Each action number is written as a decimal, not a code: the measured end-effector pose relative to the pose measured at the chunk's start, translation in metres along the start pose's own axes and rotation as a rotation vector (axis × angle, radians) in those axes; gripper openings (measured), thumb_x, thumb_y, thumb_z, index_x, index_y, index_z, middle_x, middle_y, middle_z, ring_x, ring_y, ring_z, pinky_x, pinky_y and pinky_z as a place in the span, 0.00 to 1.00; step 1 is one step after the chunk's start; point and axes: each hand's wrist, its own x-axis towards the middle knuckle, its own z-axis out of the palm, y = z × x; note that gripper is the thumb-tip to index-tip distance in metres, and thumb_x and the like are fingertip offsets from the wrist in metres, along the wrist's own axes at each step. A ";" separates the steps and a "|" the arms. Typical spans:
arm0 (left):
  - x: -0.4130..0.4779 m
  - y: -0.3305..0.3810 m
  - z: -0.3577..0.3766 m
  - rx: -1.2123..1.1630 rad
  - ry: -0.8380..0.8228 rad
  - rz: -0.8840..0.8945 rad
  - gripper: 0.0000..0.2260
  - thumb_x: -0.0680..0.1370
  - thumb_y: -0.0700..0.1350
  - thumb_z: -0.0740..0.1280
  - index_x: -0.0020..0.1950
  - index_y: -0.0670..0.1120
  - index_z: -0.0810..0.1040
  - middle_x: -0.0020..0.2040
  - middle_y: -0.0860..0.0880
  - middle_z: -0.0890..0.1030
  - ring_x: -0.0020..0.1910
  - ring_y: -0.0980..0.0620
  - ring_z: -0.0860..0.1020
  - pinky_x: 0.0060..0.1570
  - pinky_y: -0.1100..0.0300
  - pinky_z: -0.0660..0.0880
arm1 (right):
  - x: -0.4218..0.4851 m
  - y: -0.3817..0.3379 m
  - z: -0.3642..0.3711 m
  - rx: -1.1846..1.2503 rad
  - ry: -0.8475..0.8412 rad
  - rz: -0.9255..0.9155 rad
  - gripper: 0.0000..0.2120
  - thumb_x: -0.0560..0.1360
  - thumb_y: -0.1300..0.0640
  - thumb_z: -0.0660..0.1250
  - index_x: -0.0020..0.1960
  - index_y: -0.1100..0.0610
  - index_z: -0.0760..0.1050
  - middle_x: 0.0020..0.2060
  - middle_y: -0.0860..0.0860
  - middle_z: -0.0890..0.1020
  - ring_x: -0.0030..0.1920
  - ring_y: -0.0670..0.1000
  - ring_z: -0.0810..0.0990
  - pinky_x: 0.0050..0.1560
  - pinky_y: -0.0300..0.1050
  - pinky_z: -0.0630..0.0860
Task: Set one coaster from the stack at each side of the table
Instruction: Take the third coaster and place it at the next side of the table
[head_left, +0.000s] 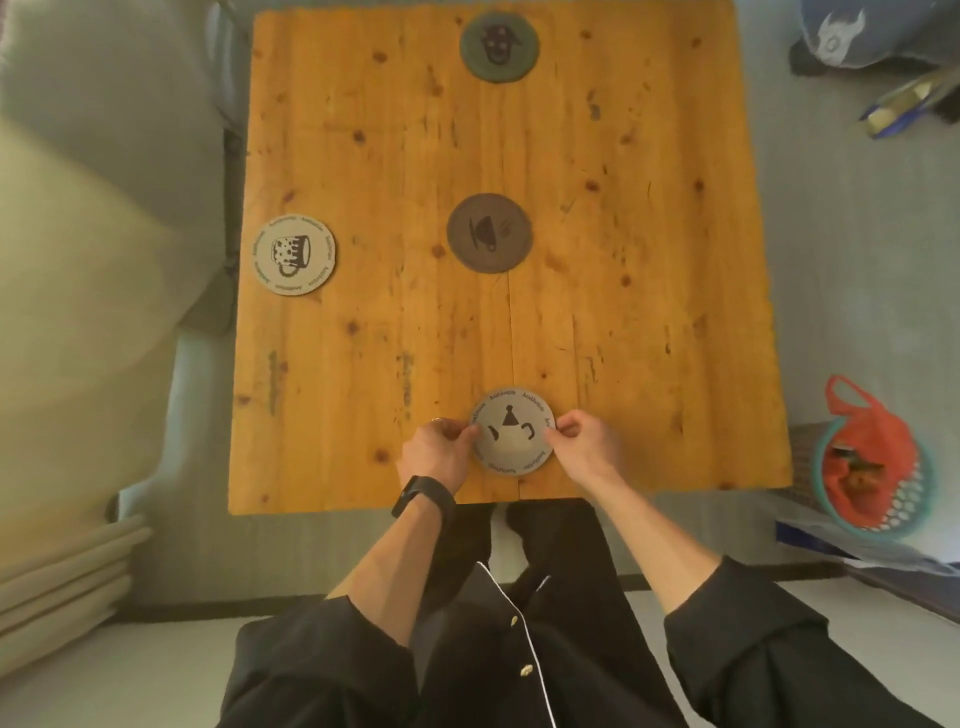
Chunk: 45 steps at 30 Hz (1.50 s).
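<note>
Both hands hold one pale coaster (512, 432) at the near edge of the wooden desk (649, 260), directly between the middle coaster and the person. The left hand (435, 451) has its fingers (465, 431) closed on the left rim of this coaster, and the right hand (584, 441) has its fingers (557, 430) closed on the right rim. I cannot tell if the coaster lies flat on the wood or is a little lifted.

The brown coaster (489, 233) in the middle of the desk is what is left of the stack (it looks like one piece only, but its thickness is not clear from above). Taking it as the landmark: a dark green coaster (499, 47) lies beyond it at the far edge, and a pale coaster with a mug drawing (294, 255) lies to its left at the left edge. To its right the desk edge has no coaster yet, so I judge that side is the one not done.

The coasters seem thin, light and rather stiff, like cardboard or felt. Such a flat disc is difficult to lift from smooth wood; I think it is best to pinch it at the rim, or to slide it a little first. It is not fragile.
</note>
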 end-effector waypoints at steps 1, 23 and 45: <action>0.001 0.001 0.003 0.013 0.006 0.006 0.14 0.73 0.62 0.68 0.51 0.55 0.82 0.50 0.52 0.85 0.48 0.48 0.81 0.50 0.54 0.80 | 0.001 0.003 0.001 0.001 0.011 0.000 0.07 0.74 0.47 0.70 0.41 0.42 0.73 0.38 0.38 0.79 0.39 0.41 0.79 0.38 0.43 0.77; -0.004 0.003 0.014 0.161 0.119 0.093 0.09 0.77 0.59 0.64 0.51 0.57 0.79 0.50 0.55 0.84 0.57 0.47 0.75 0.58 0.48 0.66 | -0.013 0.016 0.013 -0.027 0.107 0.014 0.09 0.77 0.47 0.68 0.51 0.53 0.77 0.44 0.47 0.82 0.45 0.50 0.80 0.45 0.45 0.76; 0.023 0.027 -0.003 0.624 0.127 0.523 0.14 0.75 0.55 0.58 0.55 0.54 0.78 0.52 0.47 0.74 0.54 0.42 0.72 0.54 0.46 0.70 | 0.012 -0.028 -0.034 -0.423 -0.187 -0.263 0.05 0.79 0.52 0.65 0.54 0.50 0.75 0.54 0.51 0.74 0.51 0.52 0.76 0.51 0.45 0.74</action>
